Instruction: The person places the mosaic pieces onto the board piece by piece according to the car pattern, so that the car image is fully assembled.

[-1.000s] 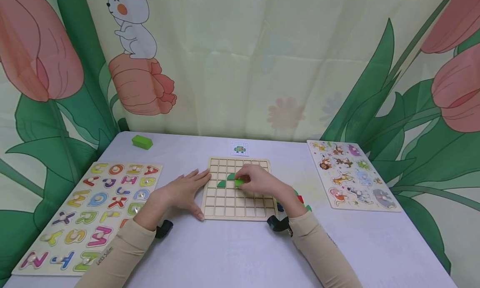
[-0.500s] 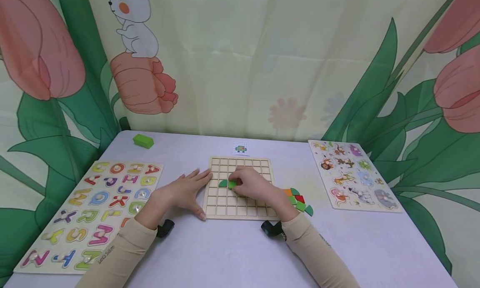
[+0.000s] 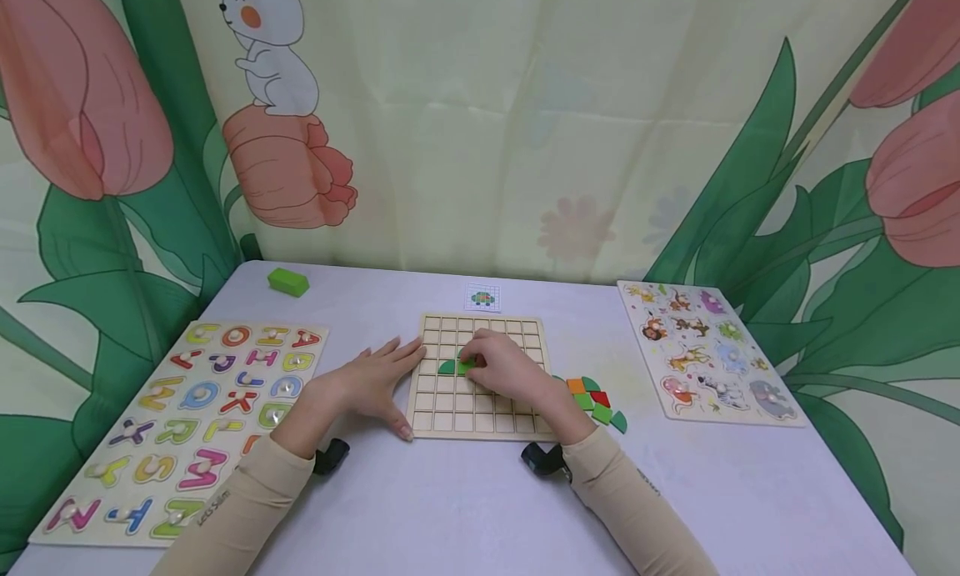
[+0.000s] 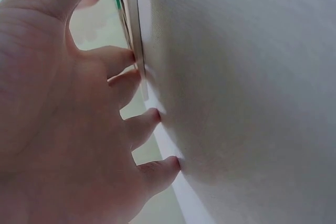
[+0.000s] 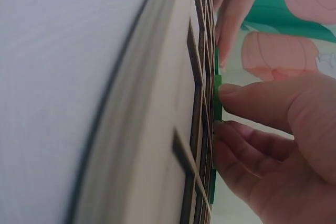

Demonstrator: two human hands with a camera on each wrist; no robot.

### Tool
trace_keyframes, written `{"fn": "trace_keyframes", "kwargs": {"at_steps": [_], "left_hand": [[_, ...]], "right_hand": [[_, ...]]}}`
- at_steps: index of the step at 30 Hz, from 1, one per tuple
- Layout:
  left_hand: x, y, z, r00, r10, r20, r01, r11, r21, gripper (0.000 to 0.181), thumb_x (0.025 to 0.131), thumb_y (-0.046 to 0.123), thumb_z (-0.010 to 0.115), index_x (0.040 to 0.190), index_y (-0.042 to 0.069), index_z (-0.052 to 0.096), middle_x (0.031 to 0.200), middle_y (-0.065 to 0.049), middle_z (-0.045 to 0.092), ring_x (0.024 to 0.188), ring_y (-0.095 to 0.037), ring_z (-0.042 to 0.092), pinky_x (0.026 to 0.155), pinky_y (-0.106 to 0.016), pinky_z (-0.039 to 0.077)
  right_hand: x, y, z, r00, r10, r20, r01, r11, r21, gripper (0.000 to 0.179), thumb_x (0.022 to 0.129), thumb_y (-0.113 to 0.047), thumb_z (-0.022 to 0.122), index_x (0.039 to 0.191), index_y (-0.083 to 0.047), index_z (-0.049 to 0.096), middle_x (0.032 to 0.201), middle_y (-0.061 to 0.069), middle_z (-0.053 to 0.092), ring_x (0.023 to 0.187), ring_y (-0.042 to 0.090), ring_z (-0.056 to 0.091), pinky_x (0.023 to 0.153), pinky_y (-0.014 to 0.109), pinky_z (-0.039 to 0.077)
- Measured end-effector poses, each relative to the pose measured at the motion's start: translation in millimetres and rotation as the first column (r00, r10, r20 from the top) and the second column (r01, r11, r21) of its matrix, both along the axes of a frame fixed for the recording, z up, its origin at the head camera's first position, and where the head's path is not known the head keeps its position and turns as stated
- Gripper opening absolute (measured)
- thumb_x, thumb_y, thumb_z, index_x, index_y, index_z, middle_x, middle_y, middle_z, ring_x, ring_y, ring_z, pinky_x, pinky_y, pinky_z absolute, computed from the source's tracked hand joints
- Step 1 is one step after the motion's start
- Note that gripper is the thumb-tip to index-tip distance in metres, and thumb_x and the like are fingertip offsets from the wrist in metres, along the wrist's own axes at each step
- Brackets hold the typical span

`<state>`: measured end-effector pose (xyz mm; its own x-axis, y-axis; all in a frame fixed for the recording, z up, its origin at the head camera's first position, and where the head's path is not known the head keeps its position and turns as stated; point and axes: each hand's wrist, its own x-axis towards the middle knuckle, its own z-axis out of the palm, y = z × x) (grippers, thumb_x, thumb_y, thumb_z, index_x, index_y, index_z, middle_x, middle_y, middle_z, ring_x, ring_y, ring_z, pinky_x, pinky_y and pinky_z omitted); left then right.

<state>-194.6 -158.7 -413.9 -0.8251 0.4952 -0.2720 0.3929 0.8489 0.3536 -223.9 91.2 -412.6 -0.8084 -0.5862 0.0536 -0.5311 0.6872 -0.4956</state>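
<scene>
In the head view a wooden grid board (image 3: pixel 480 422) lies mid-table. My right hand (image 3: pixel 504 366) pinches a light green square tile (image 3: pixel 466 366) between thumb and fingers, low over the grid. Just left of that tile sits a dark green quarter-circle tile (image 3: pixel 447 367) in a cell. The right wrist view shows the thumb against the edge of the green tile (image 5: pixel 218 97), close on the grid. My left hand (image 3: pixel 367 384) has its fingers spread at the board's left edge, fingertips at the rim and on the table. The right hand hides part of the grid.
Loose green, red and orange tiles (image 3: pixel 583 401) lie right of the board. Behind it is a small pattern card (image 3: pixel 482 298). A letter puzzle (image 3: pixel 217 384) lies left, an animal puzzle (image 3: pixel 697 351) right. A green block (image 3: pixel 288 282) rests at the back left.
My right hand has moved slightly left with the light green tile, which now sits beside the dark green quarter-circle. The pile on the right shows more. My left hand stays put.
</scene>
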Motion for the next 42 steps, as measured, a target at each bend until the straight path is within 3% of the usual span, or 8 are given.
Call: {"fn": "trace_keyframes", "kwargs": {"at_steps": [17, 31, 42], "left_hand": [[-0.6, -0.5, -0.3, 1.000, 0.003, 0.003, -0.003, 1.000, -0.003, 0.133, 0.056, 0.067, 0.085, 0.160, 0.013, 0.021, 0.169, -0.003, 0.010, 0.156, -0.039, 0.007, 0.119, -0.068, 0.014], [-1.1, -0.9, -0.2, 1.000, -0.007, 0.001, 0.007, 1.000, 0.000, 0.135, 0.056, 0.067, 0.085, 0.160, 0.013, 0.019, 0.169, -0.003, 0.010, 0.156, -0.038, 0.006, 0.119, -0.068, 0.013], [-0.6, -0.4, -0.2, 1.000, 0.003, 0.014, -0.003, 1.000, 0.009, 0.133, 0.057, 0.066, 0.085, 0.160, 0.013, 0.020, 0.169, -0.004, 0.011, 0.156, -0.039, 0.007, 0.119, -0.068, 0.013]], "right_hand": [[0.3, -1, 0.6, 1.000, -0.015, -0.005, 0.015, 1.000, 0.011, 0.016, 0.089, -0.006, 0.071, 0.104, -0.010, 0.076, 0.097, 0.001, 0.064, 0.083, 0.012, 0.057, 0.074, 0.024, 0.050], [-0.2, 2, 2.4, 1.000, 0.017, -0.015, -0.017, 1.000, 0.006, 0.018, 0.090, -0.002, 0.068, 0.103, -0.010, 0.077, 0.101, 0.003, 0.067, 0.087, 0.014, 0.060, 0.076, 0.026, 0.052], [-2.5, 10, 5.6, 0.998, -0.019, 0.064, 0.019, 1.000, -0.006, 0.018, 0.091, -0.006, 0.066, 0.105, -0.012, 0.077, 0.102, -0.001, 0.069, 0.088, 0.010, 0.060, 0.081, 0.028, 0.052]]}}
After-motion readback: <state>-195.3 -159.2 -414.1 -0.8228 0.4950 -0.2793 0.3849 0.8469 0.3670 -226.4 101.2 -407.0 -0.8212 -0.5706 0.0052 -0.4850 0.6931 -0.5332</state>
